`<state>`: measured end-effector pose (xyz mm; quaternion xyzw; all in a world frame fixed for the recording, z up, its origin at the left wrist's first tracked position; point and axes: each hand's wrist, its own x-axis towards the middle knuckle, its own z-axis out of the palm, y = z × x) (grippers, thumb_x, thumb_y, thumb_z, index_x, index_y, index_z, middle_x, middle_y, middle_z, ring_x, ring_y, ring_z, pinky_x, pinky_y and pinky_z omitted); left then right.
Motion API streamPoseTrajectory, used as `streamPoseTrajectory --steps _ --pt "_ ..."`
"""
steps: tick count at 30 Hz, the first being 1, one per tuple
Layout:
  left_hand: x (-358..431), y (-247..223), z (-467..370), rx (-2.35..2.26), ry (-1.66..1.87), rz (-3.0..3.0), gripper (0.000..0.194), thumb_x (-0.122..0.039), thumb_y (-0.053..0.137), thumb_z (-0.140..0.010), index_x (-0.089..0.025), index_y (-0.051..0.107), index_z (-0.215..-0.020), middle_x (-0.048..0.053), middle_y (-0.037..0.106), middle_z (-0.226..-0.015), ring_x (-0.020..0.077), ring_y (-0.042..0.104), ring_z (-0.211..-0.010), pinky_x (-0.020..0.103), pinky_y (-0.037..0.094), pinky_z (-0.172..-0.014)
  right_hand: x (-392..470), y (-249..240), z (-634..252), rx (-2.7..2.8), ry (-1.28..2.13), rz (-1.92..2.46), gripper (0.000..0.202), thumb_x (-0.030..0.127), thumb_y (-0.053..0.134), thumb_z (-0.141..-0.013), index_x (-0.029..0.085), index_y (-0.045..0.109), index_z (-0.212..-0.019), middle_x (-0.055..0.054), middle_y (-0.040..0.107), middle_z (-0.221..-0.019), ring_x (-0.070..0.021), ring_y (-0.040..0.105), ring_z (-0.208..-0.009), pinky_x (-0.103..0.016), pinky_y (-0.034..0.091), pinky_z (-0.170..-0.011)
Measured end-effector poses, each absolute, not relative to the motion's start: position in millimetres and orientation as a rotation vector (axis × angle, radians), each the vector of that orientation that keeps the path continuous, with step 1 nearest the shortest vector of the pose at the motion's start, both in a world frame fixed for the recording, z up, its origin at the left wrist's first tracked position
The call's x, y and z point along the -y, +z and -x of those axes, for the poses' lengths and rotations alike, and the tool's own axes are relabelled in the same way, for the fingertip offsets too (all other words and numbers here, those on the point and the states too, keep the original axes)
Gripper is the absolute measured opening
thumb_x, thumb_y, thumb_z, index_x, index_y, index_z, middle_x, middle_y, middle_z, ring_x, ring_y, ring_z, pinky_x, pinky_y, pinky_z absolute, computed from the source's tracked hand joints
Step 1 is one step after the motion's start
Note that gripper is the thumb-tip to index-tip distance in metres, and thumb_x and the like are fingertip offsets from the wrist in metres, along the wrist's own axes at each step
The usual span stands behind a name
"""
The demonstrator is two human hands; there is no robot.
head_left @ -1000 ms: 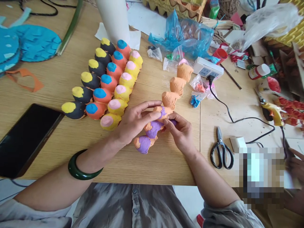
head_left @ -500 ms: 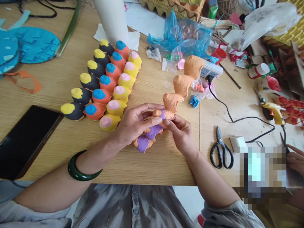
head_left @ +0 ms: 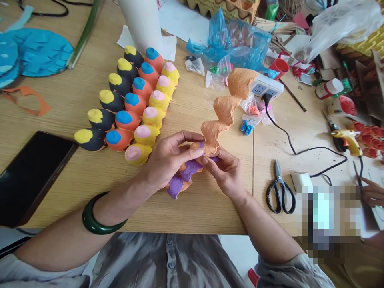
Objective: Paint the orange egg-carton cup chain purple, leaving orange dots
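Orange strip [head_left: 224, 109] tilted up vs b4.

On a pale wooden table [head_left: 186, 216], a black smartphone [head_left: 36, 176] lies flat at the left, below a scaly turquoise oval [head_left: 45, 52] and a green stalk [head_left: 85, 36]. Black-handled scissors [head_left: 280, 188] rest at right, near a yellow glue gun [head_left: 348, 140]; a crumpled translucent blue plastic bag [head_left: 240, 44] sits behind a white power strip [head_left: 265, 87].

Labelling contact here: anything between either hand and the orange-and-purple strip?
Nothing visible: the left hand and right hand both touch the orange-and-purple strip. The fingers' undersides are hidden. The white power strip shows by its far end, not in between.
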<state>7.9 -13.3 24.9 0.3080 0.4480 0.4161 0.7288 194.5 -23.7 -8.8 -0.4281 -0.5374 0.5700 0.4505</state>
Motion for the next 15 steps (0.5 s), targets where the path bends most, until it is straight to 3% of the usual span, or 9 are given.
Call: streamPoseTrajectory --steps 5,8,15 --pt "6 33 -6 -0.983 0.882 -0.531 0.034 -0.024 0.094 -0.076 -0.021 0.077 -0.105 0.004 0.08 -0.099 0.0186 0.076 -0.081 0.028 0.063 -0.066 26 -8 -193 1.435 1.368 0.999 0.023 0.048 0.09 -0.098 0.026 0.084 -0.092 -0.003 0.081 -0.097 -0.0196 0.073 -0.09 -0.036 0.064 -0.088" --pt "4 32 -5 -0.953 0.815 -0.503 0.034 -0.024 0.094 -0.075 -0.021 0.078 -0.105 0.005 0.079 -0.098 0.0198 0.074 -0.082 0.031 0.063 -0.066 25 -7 -193 1.448 1.421 1.014 0.028 0.053 0.09 -0.097 0.026 0.085 -0.091 -0.005 0.082 -0.099 -0.0214 0.074 -0.092 -0.038 0.065 -0.089" --pt "1 29 -5 -0.93 0.835 -0.462 0.038 -0.046 0.099 -0.081 -0.022 0.074 -0.097 -0.001 0.071 -0.083 0.0178 0.07 -0.071 0.031 0.062 -0.061 19 -13 -196 1.189 1.676 1.065 0.041 0.064 0.094 -0.088 0.025 0.085 -0.095 -0.002 0.082 -0.09 -0.0175 0.073 -0.078 -0.032 0.065 -0.077"
